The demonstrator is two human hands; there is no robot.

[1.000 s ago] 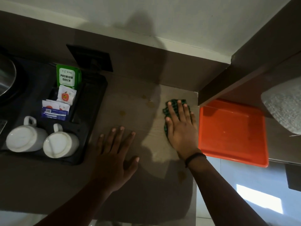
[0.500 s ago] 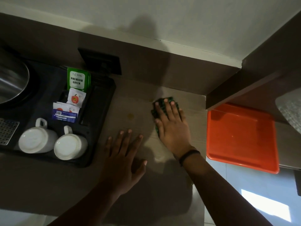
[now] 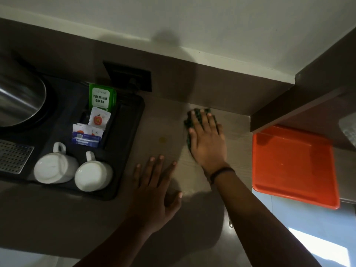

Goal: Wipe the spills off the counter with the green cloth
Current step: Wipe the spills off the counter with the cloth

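The green cloth (image 3: 189,123) lies on the pale wood-grain counter (image 3: 237,137) near the back wall, mostly covered by my right hand (image 3: 207,139), which presses flat on it with fingers spread. A small yellowish spill spot (image 3: 162,139) sits left of the cloth, apart from it. Nearer the front edge, my left hand (image 3: 154,191) rests palm down on the counter, fingers apart and holding nothing. Another wet spot (image 3: 230,224) shows near the counter's front, beside my right forearm.
A black tray (image 3: 127,151) on the left holds two upturned white mugs (image 3: 92,174), tea sachets and a green packet (image 3: 102,97). A steel kettle (image 3: 19,101) stands far left. An orange tray (image 3: 294,166) sits on a lower shelf to the right, past the counter's edge.
My right hand has slid the cloth leftward and toward the back wall over the spots there. My left hand has stayed planted on the counter.
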